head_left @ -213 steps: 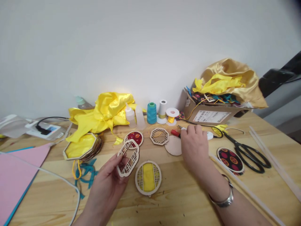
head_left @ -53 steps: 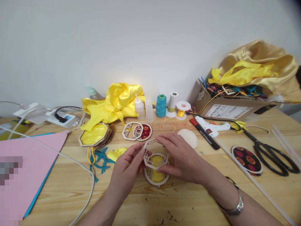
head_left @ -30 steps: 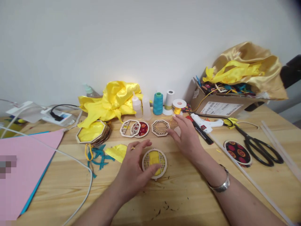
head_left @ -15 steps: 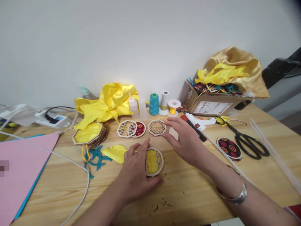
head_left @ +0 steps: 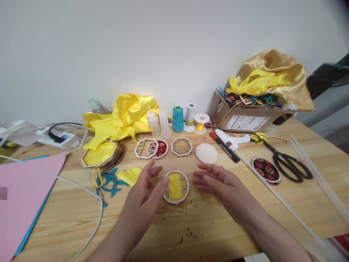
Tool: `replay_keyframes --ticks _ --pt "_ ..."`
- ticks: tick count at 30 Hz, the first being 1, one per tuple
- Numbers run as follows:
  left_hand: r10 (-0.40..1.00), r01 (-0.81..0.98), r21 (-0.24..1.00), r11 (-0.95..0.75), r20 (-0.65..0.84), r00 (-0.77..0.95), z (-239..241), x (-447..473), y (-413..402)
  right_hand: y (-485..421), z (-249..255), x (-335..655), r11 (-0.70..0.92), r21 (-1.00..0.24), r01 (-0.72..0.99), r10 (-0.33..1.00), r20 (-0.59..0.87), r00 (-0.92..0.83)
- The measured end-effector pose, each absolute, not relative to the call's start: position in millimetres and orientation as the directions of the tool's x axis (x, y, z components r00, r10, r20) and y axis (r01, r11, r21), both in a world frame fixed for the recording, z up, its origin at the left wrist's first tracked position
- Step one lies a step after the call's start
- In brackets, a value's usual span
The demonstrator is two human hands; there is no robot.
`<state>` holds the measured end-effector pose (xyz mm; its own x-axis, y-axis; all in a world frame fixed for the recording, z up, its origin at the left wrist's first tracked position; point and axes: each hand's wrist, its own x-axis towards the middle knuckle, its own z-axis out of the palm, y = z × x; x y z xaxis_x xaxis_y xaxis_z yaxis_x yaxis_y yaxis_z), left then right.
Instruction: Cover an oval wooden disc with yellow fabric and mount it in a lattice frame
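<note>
Pale pine boards make up the workbench, set against a plain white wall. Near its middle lies a round wooden lattice frame with yellow cloth behind it, flat on the wood. The left hand sits at the frame's 9 o'clock, palm turned inward, fingers spread and empty, one fingertip at the frame's rim; whether it touches cannot be told. The right hand lies at 3 o'clock, just beside the frame, fingers loosely extended and holding nothing. At the frame's 12 o'clock rests an octagonal wooden lattice piece, with a plain round wooden disc toward 1 o'clock and an oval lattice overlapping a red patterned round toward 11 o'clock. A white glue gun and black scissors lie farther out toward 2 o'clock. Crumpled yellow satin heaps toward 10 o'clock.
</note>
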<state>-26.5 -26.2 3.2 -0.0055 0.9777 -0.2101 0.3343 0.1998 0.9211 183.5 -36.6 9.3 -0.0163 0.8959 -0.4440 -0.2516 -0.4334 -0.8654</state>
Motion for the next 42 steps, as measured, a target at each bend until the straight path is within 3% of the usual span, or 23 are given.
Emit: replay_keyframes --ticks 3,7,13,30,42 --pt "0.931 0.139 0.921 0.364 -0.357 -0.073 14 -36 -38 -51 10 186 -0.471 -0.772 -0.427 0.865 -0.498 -0.053" --pt "0.810 -0.110 0.803 0.585 -0.586 0.025 24 -47 -49 -60 8 187 -0.497 -0.710 -0.500 0.849 -0.517 -0.109" --pt "0.751 -0.302 0.696 0.651 -0.650 0.119 30 -48 -48 -58 7 181 -0.487 -0.709 -0.510 0.856 -0.502 -0.121" --pt "0.683 -0.439 0.563 0.700 -0.708 0.180 31 -50 -43 -55 7 180 -0.488 -0.717 -0.497 0.858 -0.499 -0.122" --pt "0.708 -0.415 0.603 0.681 -0.688 0.162 27 -45 -43 -56 3 182 -0.494 -0.721 -0.486 0.853 -0.511 -0.109"
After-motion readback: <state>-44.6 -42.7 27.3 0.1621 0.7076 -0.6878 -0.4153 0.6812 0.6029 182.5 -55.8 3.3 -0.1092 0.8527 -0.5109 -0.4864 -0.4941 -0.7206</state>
